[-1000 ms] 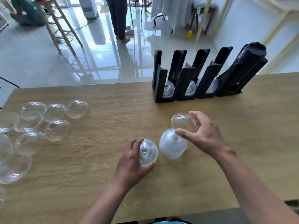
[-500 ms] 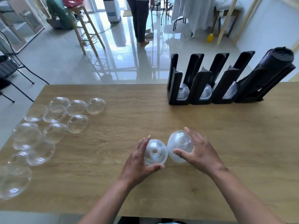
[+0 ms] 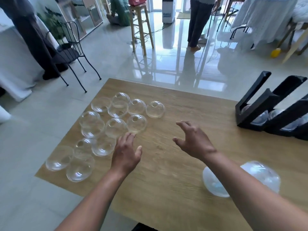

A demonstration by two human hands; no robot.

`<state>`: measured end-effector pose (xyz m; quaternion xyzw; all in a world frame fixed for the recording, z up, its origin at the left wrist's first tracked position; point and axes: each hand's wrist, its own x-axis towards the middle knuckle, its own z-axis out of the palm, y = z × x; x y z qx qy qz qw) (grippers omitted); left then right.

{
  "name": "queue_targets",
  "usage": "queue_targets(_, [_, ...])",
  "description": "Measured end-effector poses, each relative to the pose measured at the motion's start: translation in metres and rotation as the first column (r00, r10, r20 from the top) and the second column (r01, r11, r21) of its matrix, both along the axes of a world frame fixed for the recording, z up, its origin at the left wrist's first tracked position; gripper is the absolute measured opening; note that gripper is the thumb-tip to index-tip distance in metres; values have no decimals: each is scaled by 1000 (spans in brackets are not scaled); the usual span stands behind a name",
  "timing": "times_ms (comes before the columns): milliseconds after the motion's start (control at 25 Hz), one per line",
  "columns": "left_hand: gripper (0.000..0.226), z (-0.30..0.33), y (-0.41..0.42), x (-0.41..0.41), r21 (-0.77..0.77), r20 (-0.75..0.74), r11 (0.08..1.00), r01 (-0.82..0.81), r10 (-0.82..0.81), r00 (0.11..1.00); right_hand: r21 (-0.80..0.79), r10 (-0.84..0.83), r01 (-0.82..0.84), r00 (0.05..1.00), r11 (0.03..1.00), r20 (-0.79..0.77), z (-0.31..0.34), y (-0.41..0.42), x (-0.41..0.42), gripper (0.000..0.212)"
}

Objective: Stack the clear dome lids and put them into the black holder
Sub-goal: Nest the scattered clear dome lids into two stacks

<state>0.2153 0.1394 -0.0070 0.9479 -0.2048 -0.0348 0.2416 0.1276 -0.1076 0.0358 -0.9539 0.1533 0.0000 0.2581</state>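
Observation:
Several loose clear dome lids [image 3: 115,127] lie spread over the left part of the wooden table [image 3: 166,172]. My left hand [image 3: 127,151] hovers open just right of that group, fingertips near the closest lids. My right hand [image 3: 194,140] is open too, over bare wood at mid-table, holding nothing. A stack of dome lids [image 3: 261,174] lies on its side at the near right, partly hidden under my right forearm. The black holder [image 3: 260,104] stands at the far right edge of the view, with lids resting low in its slots.
The table's left and far edges drop off to a glossy tiled floor. Beyond stand a black wire chair [image 3: 71,52], a wooden stool [image 3: 141,29] and people. A dark object [image 3: 143,228] pokes in at the bottom edge.
Both hands have let go of the lids they held; the stack now lies near right. The view has swung left, and both open hands have moved toward the loose lids.

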Motion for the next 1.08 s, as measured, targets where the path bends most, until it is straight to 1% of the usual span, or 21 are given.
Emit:
queue_targets(200, [67,2,-8,57,26,-2,995,98,-98,995,-161,106,-119,991,980,-83,-25,25,132,69])
queue_targets(280, [70,-3,-12,74,50,-2,988,149,-149,989,-209,106,-132,985,969,-134,-37,25,166,72])
queue_targets(360, [72,-9,-15,88,79,-5,980,181,-181,983,-229,88,-132,977,964,-195,-50,21,178,74])
queue_targets(440, [76,-15,-18,102,112,-26,973,202,-201,979,-244,63,-111,979,963,-194,-61,17,167,73])
queue_targets(600, [85,-25,-32,110,154,-36,951,267,-265,964,-264,-61,57,998,963,-8,-67,11,106,56])
queue_targets(680, [86,-30,-43,102,155,-57,925,346,-342,938,-261,-136,132,991,956,3,-61,3,80,54])
queue_targets(720, [87,-33,-48,96,147,-68,912,382,-376,924,-244,-175,162,984,956,-33,-57,-2,72,55])
queue_targets(800, [87,-38,-59,85,130,-75,892,433,-427,901,-214,-248,213,956,953,-154,-48,-16,60,60])
queue_targets(920, [93,-42,-74,69,161,-57,873,460,-457,888,-215,-288,225,899,950,-331,-42,-31,53,71])
queue_targets(1000, [103,-44,-81,58,189,-24,854,484,-489,872,-194,-277,217,885,957,-374,-44,-34,50,83])
queue_targets(1080, [102,-47,-86,45,224,25,827,516,-534,845,-174,-263,213,894,961,-362,-43,-35,46,88])
